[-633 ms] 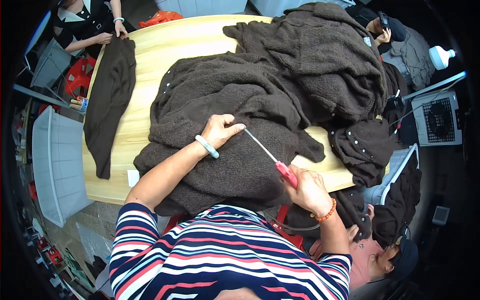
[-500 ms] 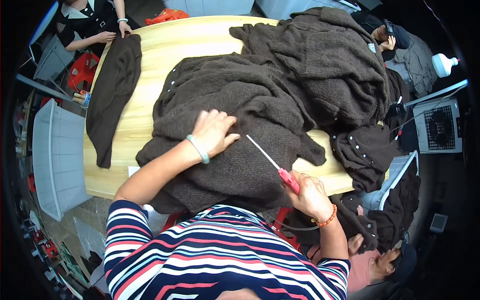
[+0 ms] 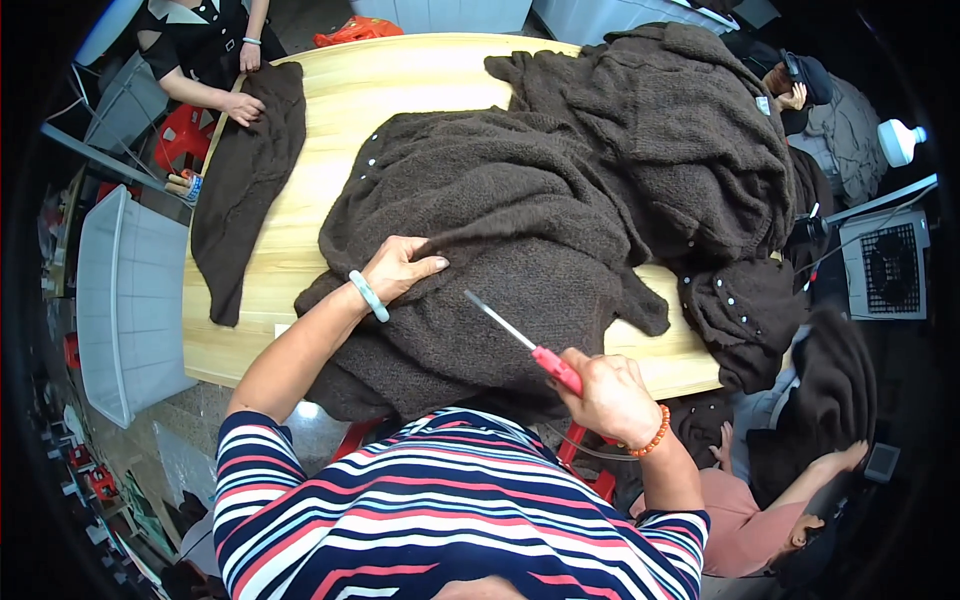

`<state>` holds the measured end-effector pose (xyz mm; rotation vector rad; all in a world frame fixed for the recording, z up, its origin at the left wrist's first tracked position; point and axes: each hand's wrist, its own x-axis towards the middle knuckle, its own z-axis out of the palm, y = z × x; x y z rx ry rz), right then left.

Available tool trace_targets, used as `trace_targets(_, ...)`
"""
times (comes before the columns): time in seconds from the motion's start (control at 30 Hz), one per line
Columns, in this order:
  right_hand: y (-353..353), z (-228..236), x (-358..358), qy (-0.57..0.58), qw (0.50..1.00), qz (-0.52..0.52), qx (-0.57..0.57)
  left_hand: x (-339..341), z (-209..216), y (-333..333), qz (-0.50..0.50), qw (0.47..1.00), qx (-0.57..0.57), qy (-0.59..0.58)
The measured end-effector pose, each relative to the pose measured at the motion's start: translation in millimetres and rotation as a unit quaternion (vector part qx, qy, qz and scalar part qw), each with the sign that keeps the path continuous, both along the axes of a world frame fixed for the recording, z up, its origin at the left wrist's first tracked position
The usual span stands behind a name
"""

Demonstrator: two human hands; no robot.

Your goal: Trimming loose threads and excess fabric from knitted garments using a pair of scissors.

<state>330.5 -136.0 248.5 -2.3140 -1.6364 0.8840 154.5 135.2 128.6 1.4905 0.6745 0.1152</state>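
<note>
A dark brown knitted garment (image 3: 500,310) with white buttons along one edge lies bunched across the table in front of me. My left hand (image 3: 398,270), with a pale green bangle at the wrist, grips a raised fold of it; the fingertips are partly hidden by the knit. In my right hand (image 3: 610,395) is a red-handled tool (image 3: 553,367) with a long thin metal shaft. Its tip hovers over or touches the garment, right of my left hand; I cannot tell which. A thin cable runs below my right wrist.
More brown knitwear (image 3: 690,140) is heaped at the far right of the wooden table (image 3: 345,90). At the far left a person's hands (image 3: 242,108) rest on a brown piece (image 3: 245,200). A white bin (image 3: 125,300) stands left. Another person (image 3: 740,510) handles brown knitwear at the lower right.
My left hand has gone from lying on the garment to gripping a fold. The tool's tip has shifted slightly left and down. The person at lower right has lifted a brown piece.
</note>
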Motion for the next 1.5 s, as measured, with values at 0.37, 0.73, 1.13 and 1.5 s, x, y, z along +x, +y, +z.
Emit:
trace_targets(0.37, 2, -1, -15, 0.014, 0.999, 0.017, 0.035, 9, 28, -1, -0.088, 0.948, 0.294, 0.086)
trace_targets(0.73, -13, -10, -1, -0.029, 0.991, -0.098, 0.085, 65, 7, 11, -0.035, 0.996, 0.085, 0.021)
trace_targets(1.13, 1, -4, -5, -0.029, 0.995, -0.085, 0.045, 42, 6, -2, 0.068, 0.971, -0.206, -0.1)
trace_targets(1.5, 8, -8, -15, -0.024, 0.998, -0.013, 0.056, 24, 4, -7, 0.053, 0.979, -0.166, -0.106)
